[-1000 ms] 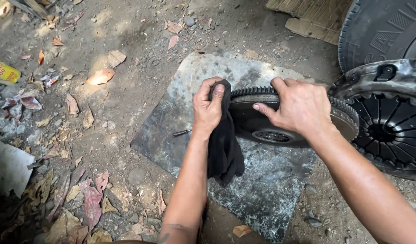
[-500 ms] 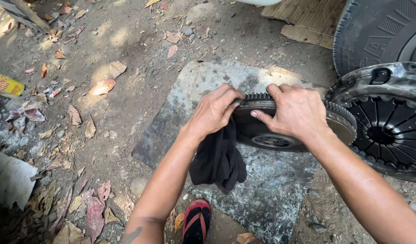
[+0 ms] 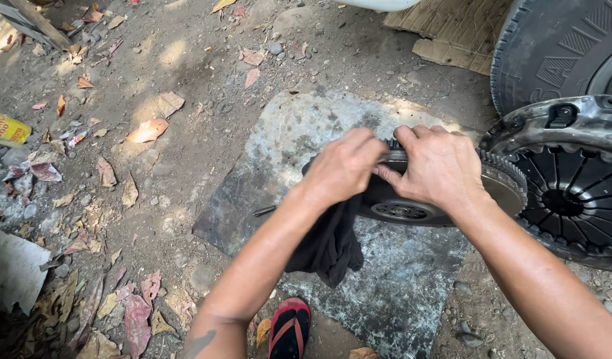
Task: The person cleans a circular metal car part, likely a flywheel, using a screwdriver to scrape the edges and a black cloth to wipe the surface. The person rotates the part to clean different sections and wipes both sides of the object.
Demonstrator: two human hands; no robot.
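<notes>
A round toothed flywheel (image 3: pixel 502 186) lies on a grey stone slab (image 3: pixel 385 286) on the dirt. My left hand (image 3: pixel 342 166) grips a black rag (image 3: pixel 329 246) and presses it against the flywheel's near rim; the rag hangs down below my wrist. My right hand (image 3: pixel 439 166) clasps the same rim right beside the left, fingers curled over the teeth. Both hands touch at the thumbs and hide the wheel's left part.
A dark clutch pressure plate (image 3: pixel 572 193) leans at the right, partly over the flywheel, with a tyre (image 3: pixel 552 46) behind it. Cardboard (image 3: pixel 452 33) lies at the top. A small tool (image 3: pixel 266 211) rests on the slab's left edge. A red-and-black sandal (image 3: pixel 289 329) shows below. Dry leaves are scattered at the left.
My hands have drawn together on the flywheel's rim. The left hand with the rag slid right and now meets the right hand. The view shifted slightly.
</notes>
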